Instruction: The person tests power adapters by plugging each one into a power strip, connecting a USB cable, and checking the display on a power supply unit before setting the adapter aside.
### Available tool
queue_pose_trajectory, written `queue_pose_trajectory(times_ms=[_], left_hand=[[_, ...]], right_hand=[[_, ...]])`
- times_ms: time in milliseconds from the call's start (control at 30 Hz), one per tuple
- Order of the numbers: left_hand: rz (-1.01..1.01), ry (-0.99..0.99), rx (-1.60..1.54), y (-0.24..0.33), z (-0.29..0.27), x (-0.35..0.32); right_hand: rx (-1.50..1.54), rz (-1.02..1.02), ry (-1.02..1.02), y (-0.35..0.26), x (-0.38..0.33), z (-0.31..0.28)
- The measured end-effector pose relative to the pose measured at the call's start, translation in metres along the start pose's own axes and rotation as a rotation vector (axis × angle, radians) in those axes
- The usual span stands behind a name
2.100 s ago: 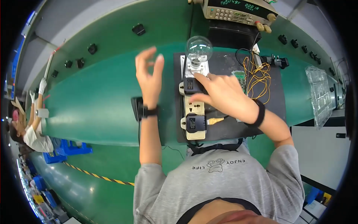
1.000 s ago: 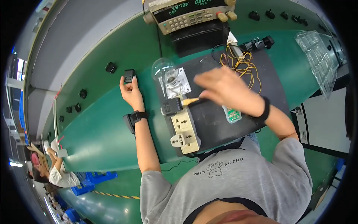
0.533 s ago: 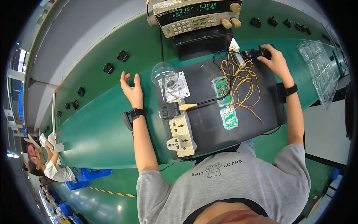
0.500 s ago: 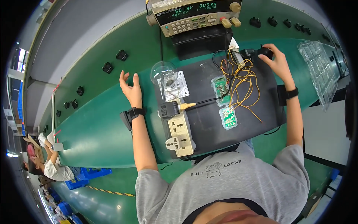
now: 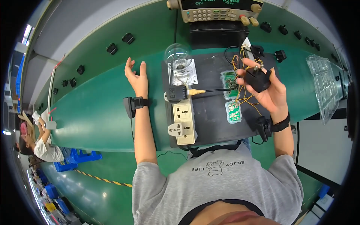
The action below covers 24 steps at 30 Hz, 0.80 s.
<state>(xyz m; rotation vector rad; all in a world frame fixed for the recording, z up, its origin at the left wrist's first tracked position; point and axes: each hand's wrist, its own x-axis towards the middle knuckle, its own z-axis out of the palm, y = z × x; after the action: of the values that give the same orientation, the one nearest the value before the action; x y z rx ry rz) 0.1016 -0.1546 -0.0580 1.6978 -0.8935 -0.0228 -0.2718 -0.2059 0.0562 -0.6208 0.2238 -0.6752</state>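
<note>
Glossy green floor (image 5: pixel 88 198), yellow-black striped line (image 5: pixel 103 179), blue stools (image 5: pixel 84 155), pale grey panel (image 5: pixel 71 32).

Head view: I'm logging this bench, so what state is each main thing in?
Black plug adapter, unplugged, gripped in right hand
Left hand, open, empty
Power strip, partly occupied
Black corded adapter, plugged in at the far end
Glass bulb, unlit
Bench instrument, display lit

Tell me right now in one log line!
left hand: empty | right hand: holding black plastic plug adapter | cream rectangular power strip: another black adapter on it
</note>
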Motion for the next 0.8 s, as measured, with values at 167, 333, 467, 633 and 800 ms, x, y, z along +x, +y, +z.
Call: queue_pose_trajectory(times_ms=[167,333,467,633,800], left_hand=[[-0.027,0.058,-0.035,-0.007,-0.018,-0.010],[0.012,0.140,-0.123,-0.018,-0.023,-0.003],[0.057,0.107,-0.073,-0.008,-0.016,-0.005],[0.019,0.067,-0.077,-0.004,-0.019,-0.008],[0.045,0.094,-0.033,0.001,-0.018,-0.010]], right_hand=[[-0.166,0.124,0.006,0.027,0.015,0.011],[-0.881,0.161,-0.006,0.066,0.005,0.049],[-1.419,0.071,-0.196,0.085,0.006,0.069],[-1.603,-0.224,-0.434,0.112,0.016,0.076],[-1.946,-0.232,-0.408,0.121,0.010,0.093]])
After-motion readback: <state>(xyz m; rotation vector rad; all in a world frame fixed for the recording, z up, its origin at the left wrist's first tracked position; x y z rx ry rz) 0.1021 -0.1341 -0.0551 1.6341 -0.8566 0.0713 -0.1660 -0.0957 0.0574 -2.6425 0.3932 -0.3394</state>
